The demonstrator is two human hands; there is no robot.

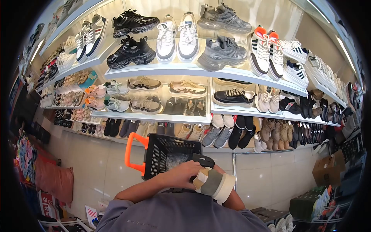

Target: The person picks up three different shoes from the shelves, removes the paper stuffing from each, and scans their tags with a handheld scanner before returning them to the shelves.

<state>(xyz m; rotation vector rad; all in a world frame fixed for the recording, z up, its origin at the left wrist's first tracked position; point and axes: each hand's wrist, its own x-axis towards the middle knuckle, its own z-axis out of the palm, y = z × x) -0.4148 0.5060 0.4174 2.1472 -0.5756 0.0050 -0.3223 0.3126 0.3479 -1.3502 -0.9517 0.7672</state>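
Observation:
Close to my chest is a sneaker (213,183) in cream and olive green. My left hand (187,170) comes across from the left with its fingers curled at the sneaker's near left side. My right hand (219,169) is mostly hidden behind the sneaker, which it supports from the right. Just beyond the hands a black rounded piece (203,160) with a small pale mark sticks out; whether it is part of a shoe or a separate thing I cannot make out. A black basket (152,156) with an orange handle (130,151) stands right in front, some clear plastic inside.
Lit shelves (162,71) curve across the front with several rows of shoes, including black sneakers (131,52) and white sneakers (166,38). More shoes line the lowest shelf. A cardboard box (328,169) stands at the right on the tiled floor (266,178). Reddish bags (58,178) lie at the left.

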